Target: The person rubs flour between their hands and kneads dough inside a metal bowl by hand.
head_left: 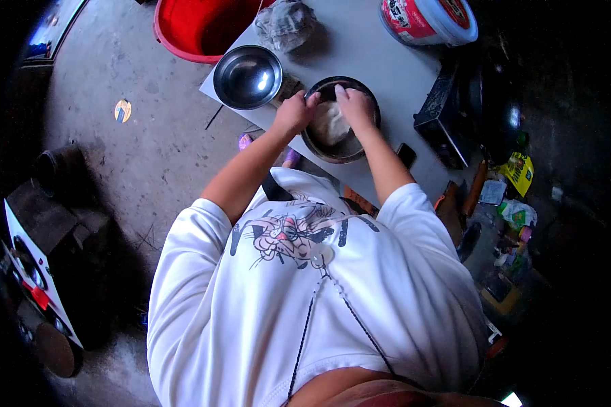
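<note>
A round dark-rimmed bowl stands on the pale table, holding a lump of whitish dough. My left hand is closed at the bowl's left rim, its thumb pointing inward beside the dough. Over the far right part of the bowl, my right hand has its fingers bent down at the dough's edge; most of its fingertips are hidden. Left of these hands, a shiny metal bowl sits at the table's corner.
On the table lie a crumpled grey plastic bag and a dark phone-like object. A lidded tub stands at the back right. Beyond the left edge is a red bucket. A stove-like appliance stands lower left.
</note>
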The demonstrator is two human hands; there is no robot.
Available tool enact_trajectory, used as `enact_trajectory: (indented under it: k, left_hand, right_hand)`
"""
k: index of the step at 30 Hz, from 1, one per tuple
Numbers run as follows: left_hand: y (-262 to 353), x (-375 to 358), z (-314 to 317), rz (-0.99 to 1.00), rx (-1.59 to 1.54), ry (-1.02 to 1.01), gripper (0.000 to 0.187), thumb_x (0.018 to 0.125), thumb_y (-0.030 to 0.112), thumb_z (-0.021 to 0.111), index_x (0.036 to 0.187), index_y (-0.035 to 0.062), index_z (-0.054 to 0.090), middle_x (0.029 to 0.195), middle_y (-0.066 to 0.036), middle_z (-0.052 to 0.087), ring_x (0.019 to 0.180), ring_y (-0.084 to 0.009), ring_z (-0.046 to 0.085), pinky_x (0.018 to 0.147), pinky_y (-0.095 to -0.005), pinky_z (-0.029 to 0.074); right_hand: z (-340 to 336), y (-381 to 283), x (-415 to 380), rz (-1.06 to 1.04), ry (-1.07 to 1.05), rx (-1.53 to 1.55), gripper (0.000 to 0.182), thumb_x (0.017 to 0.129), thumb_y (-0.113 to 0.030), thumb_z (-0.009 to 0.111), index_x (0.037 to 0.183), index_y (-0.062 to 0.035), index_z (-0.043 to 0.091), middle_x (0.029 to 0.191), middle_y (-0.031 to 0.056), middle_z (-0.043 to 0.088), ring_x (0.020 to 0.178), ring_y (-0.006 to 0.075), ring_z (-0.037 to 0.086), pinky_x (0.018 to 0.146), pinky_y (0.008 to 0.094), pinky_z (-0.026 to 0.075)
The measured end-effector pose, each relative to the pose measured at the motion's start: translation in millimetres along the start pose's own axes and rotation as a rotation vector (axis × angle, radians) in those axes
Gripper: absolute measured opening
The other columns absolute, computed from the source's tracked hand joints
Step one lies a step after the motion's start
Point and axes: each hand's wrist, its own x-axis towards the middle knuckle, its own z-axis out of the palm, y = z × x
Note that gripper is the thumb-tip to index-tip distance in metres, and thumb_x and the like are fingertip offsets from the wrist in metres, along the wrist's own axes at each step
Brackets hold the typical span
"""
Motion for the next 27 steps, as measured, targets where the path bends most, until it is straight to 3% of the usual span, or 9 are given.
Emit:
enact_trajectory:
  k: [2,3,9,10,17,21,23,25,27]
  left_hand:
    - [0.8,-0.2,-1.7,0.020,0.036,0.014,0.049,0.081,0.047,0.038,0.095,0.0016,0.051,0.077,-0.023,0.057,0.066,-0.0356,0.057,0.062,-0.0415,0.045]
    - [1.4,-0.2,-1.6,0.045,0.071,0.028,0.049,0.081,0.047,0.039,0.095,0.0022,0.051,0.080,-0.023,0.057,0.072,-0.0371,0.056,0.065,-0.0425,0.044]
    - [-5.4,4.6,0.1,0.010,0.001,-0.040,0.048,0.081,0.048,0.039,0.098,0.0043,0.051,0.084,-0.023,0.056,0.083,-0.0386,0.053,0.070,-0.0423,0.042]
    - [-2.2,2.2,-1.3,-0.001,0.006,-0.027,0.048,0.081,0.047,0.040,0.099,0.0039,0.051,0.086,-0.023,0.056,0.084,-0.0384,0.052,0.071,-0.0422,0.041]
    - [4.9,0.5,-3.3,0.021,0.070,0.010,0.043,0.081,0.044,0.041,0.090,0.0028,0.051,0.080,-0.024,0.055,0.079,-0.0401,0.052,0.069,-0.0449,0.042]
    - [10.7,3.0,-4.9,0.050,0.058,0.012,0.043,0.080,0.044,0.041,0.088,0.0030,0.051,0.079,-0.024,0.055,0.078,-0.0400,0.052,0.068,-0.0450,0.042]
    - [11.8,2.2,-3.6,0.047,0.046,0.011,0.043,0.080,0.044,0.041,0.087,0.0027,0.052,0.079,-0.024,0.055,0.078,-0.0398,0.052,0.068,-0.0450,0.042]
    - [11.0,2.2,-3.1,0.038,0.085,0.035,0.043,0.080,0.043,0.040,0.086,0.0021,0.052,0.079,-0.024,0.056,0.078,-0.0394,0.053,0.069,-0.0450,0.042]
    - [13.1,2.2,-3.3,0.046,0.084,0.037,0.044,0.081,0.043,0.040,0.086,0.0018,0.052,0.079,-0.024,0.056,0.078,-0.0393,0.053,0.069,-0.0450,0.042]
  right_hand:
    - [-10.3,-14.5,-11.2,0.055,0.015,0.218,0.028,0.075,-0.027,0.053,0.065,-0.0014,0.051,0.063,0.0170,0.054,0.061,0.0353,0.052,0.058,0.0394,0.041]
    - [-12.6,-23.0,-23.4,0.102,-0.070,0.075,0.022,0.075,-0.026,0.053,0.073,-0.0034,0.052,0.068,0.0159,0.054,0.064,0.0341,0.052,0.059,0.0407,0.040]
    - [28.2,-7.8,-57.2,-0.432,0.173,-0.127,0.022,0.077,-0.018,0.045,0.091,-0.0027,0.051,0.093,0.0168,0.047,0.086,0.0332,0.045,0.073,0.0417,0.039]
    - [23.2,-16.9,-64.9,-0.341,-0.067,-0.113,0.025,0.076,-0.016,0.045,0.095,-0.0009,0.050,0.102,0.0153,0.045,0.094,0.0324,0.043,0.077,0.0430,0.038]
    - [45.3,10.8,-26.9,-0.071,-0.332,-0.436,0.033,0.079,-0.014,0.036,0.109,-0.0033,0.047,0.121,0.0132,0.036,0.116,0.0293,0.029,0.088,0.0435,0.034]
    - [36.6,18.4,-2.8,-0.090,-0.240,-0.434,0.028,0.080,-0.015,0.034,0.097,-0.0041,0.054,0.113,0.0092,0.046,0.105,0.0296,0.041,0.079,0.0439,0.040]
    - [35.5,25.6,-1.7,-0.142,-0.085,-0.354,0.027,0.082,-0.021,0.037,0.089,-0.0029,0.055,0.096,0.0115,0.055,0.089,0.0260,0.052,0.070,0.0373,0.043]
    - [27.5,27.2,-2.1,0.061,-0.046,0.478,0.032,0.082,-0.028,0.042,0.077,-0.0003,0.057,0.076,0.0142,0.058,0.073,0.0228,0.056,0.063,0.0327,0.042]
    - [-4.3,3.2,-20.1,0.122,-0.098,0.497,0.038,0.080,-0.033,0.047,0.066,0.0012,0.055,0.061,0.0146,0.056,0.061,0.0216,0.055,0.060,0.0337,0.040]
